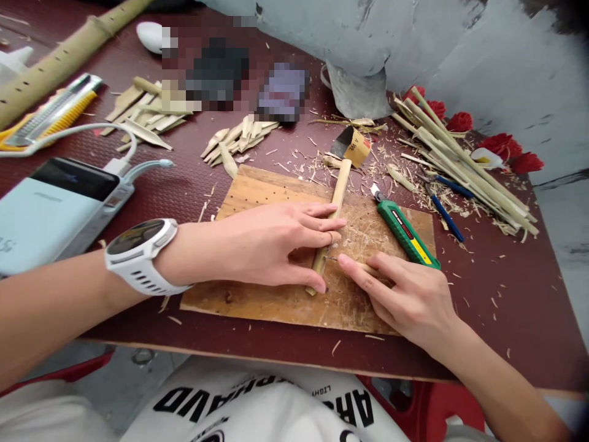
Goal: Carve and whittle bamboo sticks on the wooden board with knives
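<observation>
My left hand [271, 242] lies across a split bamboo piece [341, 183], pinning it against a scratched wooden board [269, 191]. Its fingers rest over the piece's middle and the thumb is at its near end. In my right hand [409, 298] is a thin pointed tool with a pale handle [370, 269]; its fine metal tip meets the right edge of the bamboo, between my left thumb and fingers. Most of that handle is hidden by my fingers. Just beyond my right hand, a green utility knife [401, 230] lies on the board, blade pointing away.
Bamboo sticks [464, 159], blue-handled pliers [445, 216] and red flowers [499, 147] lie at right. Farther back are a metal mug [361, 92], curled sandpaper [361, 149] and shavings. Bamboo pieces [246, 138], a power bank [50, 215] and a holed bamboo tube [59, 64] are at left.
</observation>
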`<state>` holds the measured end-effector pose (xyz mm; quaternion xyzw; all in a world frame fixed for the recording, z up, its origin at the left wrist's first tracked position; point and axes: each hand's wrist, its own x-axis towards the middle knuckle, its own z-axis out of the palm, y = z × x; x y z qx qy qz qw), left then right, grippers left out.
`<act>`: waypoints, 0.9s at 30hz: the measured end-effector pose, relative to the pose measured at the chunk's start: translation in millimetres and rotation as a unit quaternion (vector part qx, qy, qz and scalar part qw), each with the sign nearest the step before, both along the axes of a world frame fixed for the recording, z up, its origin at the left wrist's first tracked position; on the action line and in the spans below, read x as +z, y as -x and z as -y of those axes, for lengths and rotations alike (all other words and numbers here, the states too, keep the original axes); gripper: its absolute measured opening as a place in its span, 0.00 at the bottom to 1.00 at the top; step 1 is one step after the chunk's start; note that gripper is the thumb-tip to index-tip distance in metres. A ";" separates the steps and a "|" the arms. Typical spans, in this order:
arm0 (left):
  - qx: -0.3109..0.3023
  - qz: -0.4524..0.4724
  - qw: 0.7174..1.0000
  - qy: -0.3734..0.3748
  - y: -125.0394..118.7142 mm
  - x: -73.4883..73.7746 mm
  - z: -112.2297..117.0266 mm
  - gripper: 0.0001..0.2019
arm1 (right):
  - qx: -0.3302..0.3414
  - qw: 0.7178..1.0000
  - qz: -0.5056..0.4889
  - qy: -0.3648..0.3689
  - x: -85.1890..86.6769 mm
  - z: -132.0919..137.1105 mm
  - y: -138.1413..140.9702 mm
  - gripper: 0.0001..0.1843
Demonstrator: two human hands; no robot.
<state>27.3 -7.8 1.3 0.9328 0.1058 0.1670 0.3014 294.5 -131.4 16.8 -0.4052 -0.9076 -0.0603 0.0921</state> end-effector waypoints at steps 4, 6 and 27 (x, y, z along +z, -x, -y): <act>0.003 0.000 1.000 0.008 0.0 0.5 0.2 0.24 | -0.001 1.000 -0.001 0.020 1.1 1.6 -0.7 0.27; 0.000 0.006 1.000 0.014 -0.3 0.8 0.1 0.24 | -0.003 1.000 0.002 0.021 1.1 1.7 -1.0 0.27; -0.011 0.000 1.000 0.004 -2.7 1.7 0.1 0.20 | -0.012 1.000 -0.018 0.014 -0.9 0.3 1.6 0.27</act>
